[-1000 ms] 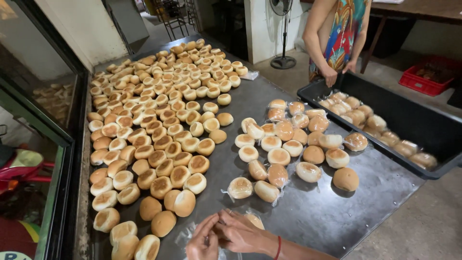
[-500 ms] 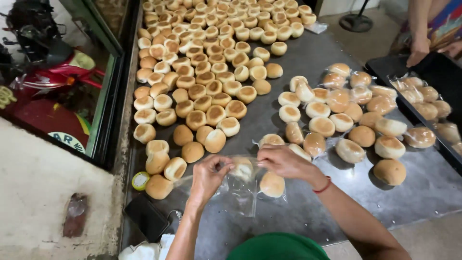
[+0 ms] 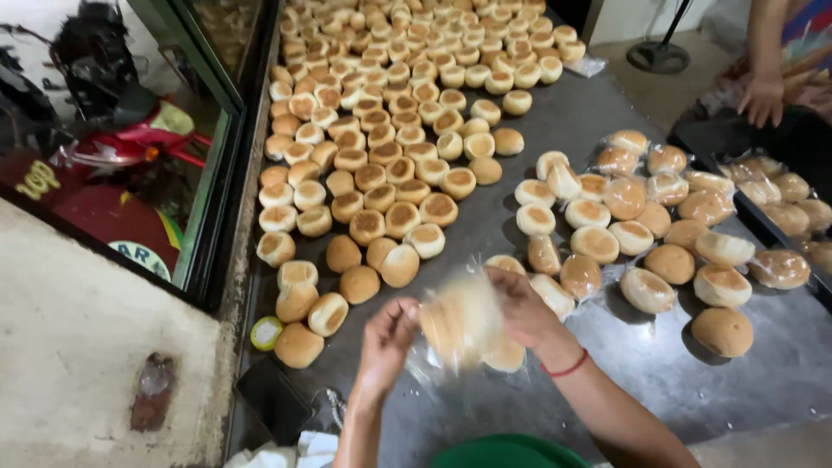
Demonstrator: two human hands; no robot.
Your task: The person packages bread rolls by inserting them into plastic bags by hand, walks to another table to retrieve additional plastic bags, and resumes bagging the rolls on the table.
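Change since the earlier frame: both hands have lifted from the bench, and the clear plastic bag of pale round buns [image 3: 462, 322], now motion-blurred, is raised between them.

Left hand [image 3: 387, 340]: fingers closed on the bag's left edge.

Right hand [image 3: 523, 305]: fingers curled around the bag's right side; red band at the wrist.

Bench: dark grey metal bench [image 3: 659, 381], carrying loose golden-brown round buns [image 3: 381, 130] in rows at left and plastic-wrapped buns [image 3: 633, 217] at right.

Other: small yellow-green tape roll [image 3: 266, 333] near the bench's left edge; another person's hand [image 3: 763, 100] over a black tray [image 3: 784, 143], upper right.
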